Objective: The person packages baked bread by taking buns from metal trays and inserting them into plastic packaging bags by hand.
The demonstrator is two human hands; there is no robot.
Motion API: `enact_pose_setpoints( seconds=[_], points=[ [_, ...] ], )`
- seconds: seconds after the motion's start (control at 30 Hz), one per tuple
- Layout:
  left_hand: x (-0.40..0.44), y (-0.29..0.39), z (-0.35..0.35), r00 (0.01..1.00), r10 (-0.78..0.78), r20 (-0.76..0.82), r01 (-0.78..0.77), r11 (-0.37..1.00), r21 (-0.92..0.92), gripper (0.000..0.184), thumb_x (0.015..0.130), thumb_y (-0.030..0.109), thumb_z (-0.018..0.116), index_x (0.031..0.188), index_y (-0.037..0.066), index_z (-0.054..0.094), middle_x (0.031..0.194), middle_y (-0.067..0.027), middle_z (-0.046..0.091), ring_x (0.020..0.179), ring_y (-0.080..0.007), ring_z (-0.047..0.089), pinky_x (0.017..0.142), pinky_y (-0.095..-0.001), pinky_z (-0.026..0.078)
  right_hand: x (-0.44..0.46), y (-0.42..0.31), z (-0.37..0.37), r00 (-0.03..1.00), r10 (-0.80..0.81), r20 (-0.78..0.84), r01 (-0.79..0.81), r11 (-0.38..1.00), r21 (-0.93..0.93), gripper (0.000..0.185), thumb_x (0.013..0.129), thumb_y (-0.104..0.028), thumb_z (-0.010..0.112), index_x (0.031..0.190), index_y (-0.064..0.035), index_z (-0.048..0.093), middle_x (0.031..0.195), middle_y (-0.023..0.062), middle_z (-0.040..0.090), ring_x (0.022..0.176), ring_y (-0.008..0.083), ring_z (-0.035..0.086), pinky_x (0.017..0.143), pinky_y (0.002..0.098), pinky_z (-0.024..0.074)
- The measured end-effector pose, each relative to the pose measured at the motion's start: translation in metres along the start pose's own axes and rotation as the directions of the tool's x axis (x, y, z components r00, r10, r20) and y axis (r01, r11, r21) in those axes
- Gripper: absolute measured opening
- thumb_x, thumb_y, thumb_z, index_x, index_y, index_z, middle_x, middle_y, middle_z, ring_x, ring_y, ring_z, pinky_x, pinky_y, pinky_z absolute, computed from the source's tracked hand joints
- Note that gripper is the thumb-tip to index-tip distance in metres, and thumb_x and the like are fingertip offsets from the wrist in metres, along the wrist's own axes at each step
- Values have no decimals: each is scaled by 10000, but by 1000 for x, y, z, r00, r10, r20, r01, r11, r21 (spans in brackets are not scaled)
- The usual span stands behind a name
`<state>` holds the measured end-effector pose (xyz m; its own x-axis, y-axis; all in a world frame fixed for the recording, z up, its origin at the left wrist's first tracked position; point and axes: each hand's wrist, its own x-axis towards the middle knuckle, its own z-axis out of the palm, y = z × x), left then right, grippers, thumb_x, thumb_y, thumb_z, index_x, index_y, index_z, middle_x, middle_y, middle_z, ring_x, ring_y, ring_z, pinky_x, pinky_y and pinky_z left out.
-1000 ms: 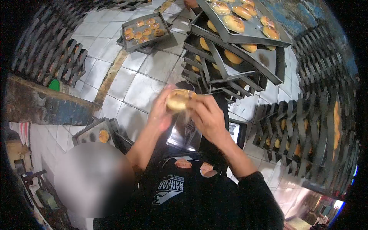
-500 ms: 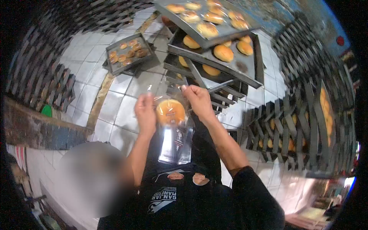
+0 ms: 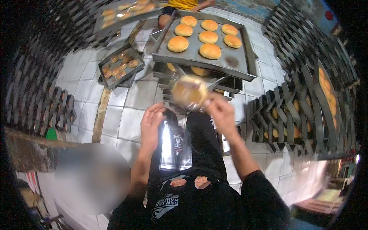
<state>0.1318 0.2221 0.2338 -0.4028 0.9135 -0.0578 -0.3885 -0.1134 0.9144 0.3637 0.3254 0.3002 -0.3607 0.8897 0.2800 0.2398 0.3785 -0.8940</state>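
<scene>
My right hand (image 3: 221, 113) pinches the edge of a bun in a clear plastic bag (image 3: 189, 92), which is blurred by motion. It hangs in front of the stacked trays. Over my lap, my left hand (image 3: 151, 122) is empty, its fingers slightly curled and apart. Below it, a stack of clear printed plastic bags (image 3: 176, 147) lies on my thigh. Just beyond the bagged bun, a large metal tray (image 3: 191, 57) tops the stack and bears several golden unwrapped buns (image 3: 208, 37).
At the far left, a tray of bagged buns (image 3: 140, 8) is near a person in a yellow shirt (image 3: 186, 4). A smaller tray of brown rolls (image 3: 122, 65) sits on the tiled floor (image 3: 134, 126). Zigzag-stacked trays (image 3: 283, 122) stand at the right, others at the left.
The tray of bagged buns above the stack has moved off to the far left, uncovering the bun tray. My left hand has left the bag; my right hand has carried the bagged bun forward.
</scene>
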Motion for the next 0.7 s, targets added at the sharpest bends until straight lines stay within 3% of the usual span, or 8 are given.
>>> enact_pose_setpoints(
  seconds=[0.07, 0.23, 0.33, 0.43, 0.47, 0.53, 0.67, 0.7],
  points=[
    [-1, -15, -5, 983, 108, 146, -155, 918, 366, 500, 970, 132, 662, 1425, 3, 499, 1495, -181, 499, 1338, -281, 525, 1100, -386, 441, 33, 0, -51, 910, -390, -142, 300, 855, -424, 205, 933, -170, 733, 960, 23, 669, 1184, 170, 718, 992, 284, 721, 823, 409, 562],
    [-65, -39, -20, 869, 132, 476, -486, 59, 872, 439, 893, 104, 678, 1330, 72, 658, 1566, -206, 431, 1465, -476, 331, 1189, -552, 298, 3, 4, -81, 930, -318, -184, 70, 644, -762, 495, 896, -250, 769, 1304, -39, 582, 1313, 196, 644, 1098, 388, 672, 869, 432, 573],
    [-76, -35, -30, 815, 134, 563, -578, 137, 804, 342, 893, 96, 663, 1229, 84, 728, 1558, -186, 455, 1469, -473, 327, 1187, -571, 286, -62, 11, -36, 986, 66, 152, 28, 838, -545, 655, 875, -313, 790, 1385, -7, 515, 1309, 221, 630, 1192, 394, 626, 979, 450, 529],
    [-80, -30, -35, 717, 128, 686, -695, 47, 718, 358, 879, 34, 650, 1228, 62, 725, 1526, -183, 491, 1416, -449, 426, 1124, -532, 408, -98, 27, 3, 922, -54, 382, 203, 910, -361, 625, 879, -313, 779, 1364, -11, 526, 1323, 199, 586, 1282, 390, 526, 1105, 477, 415],
    [-87, -17, -27, 723, 99, 684, -689, 26, 724, 353, 889, 29, 648, 1236, 38, 715, 1519, -190, 495, 1412, -406, 456, 1092, -508, 456, -93, 26, 5, 898, -57, 436, 226, 910, -347, 421, 907, -262, 751, 1226, -22, 615, 1133, 167, 646, 1105, 369, 610, 974, 455, 493],
    [-94, 2, -1, 958, 9, 288, -191, 766, 614, 266, 934, 62, 643, 1185, 7, 713, 1386, -201, 597, 1285, -328, 578, 987, -444, 523, -73, 24, 4, 825, -33, 565, 149, 976, -160, 212, 929, -207, 723, 1038, -29, 681, 944, 139, 660, 941, 336, 646, 829, 441, 522],
    [-58, -14, -45, 748, -530, 399, 413, 843, 346, 180, 1010, 143, 626, 1065, -8, 707, 1024, -158, 752, 922, -186, 737, 725, -297, 567, 51, -5, -22, 795, -253, 552, 422, 884, -203, 197, 908, -204, 753, 1027, -50, 728, 950, 112, 708, 931, 260, 691, 819, 381, 553],
    [-57, -5, -27, 845, -447, 295, 401, 893, 205, 181, 1023, 191, 631, 914, 53, 675, 731, -54, 706, 619, -137, 666, 575, -239, 491, 99, -2, -32, 871, -212, 443, 359, 891, -279, 254, 925, -231, 742, 1093, -41, 721, 958, 118, 719, 903, 248, 700, 815, 377, 551]
  ],
)
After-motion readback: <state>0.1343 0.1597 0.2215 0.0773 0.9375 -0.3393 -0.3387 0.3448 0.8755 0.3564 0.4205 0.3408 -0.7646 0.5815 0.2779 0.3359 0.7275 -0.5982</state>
